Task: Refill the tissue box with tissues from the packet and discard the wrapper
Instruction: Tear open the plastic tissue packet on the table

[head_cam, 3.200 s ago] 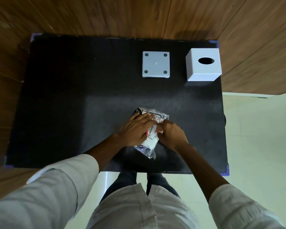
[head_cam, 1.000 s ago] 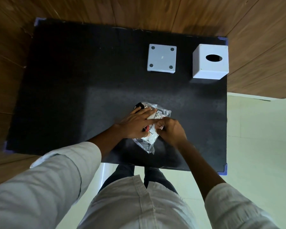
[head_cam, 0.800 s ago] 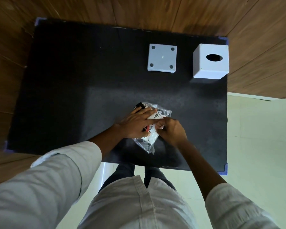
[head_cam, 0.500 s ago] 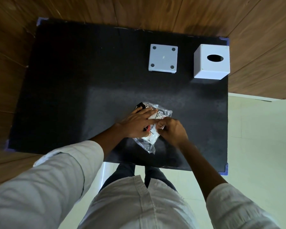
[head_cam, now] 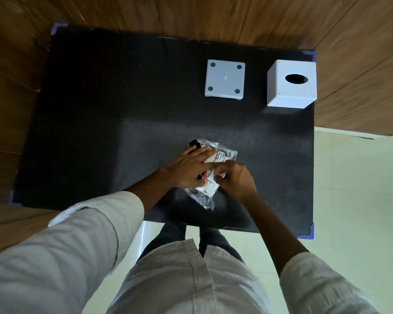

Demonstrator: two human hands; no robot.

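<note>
On a black-topped bench between wood panelling and pale floor, a crinkled clear tissue packet lies near the front edge. Left hand presses flat on it, fingers spread; right hand pinches its wrapper, fingers closed. White tissue box stands far right.

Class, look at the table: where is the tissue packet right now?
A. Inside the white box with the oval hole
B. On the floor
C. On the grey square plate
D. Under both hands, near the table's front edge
D: the tissue packet lies on the black table, left hand flat on it, right hand pinching its wrapper.
</note>
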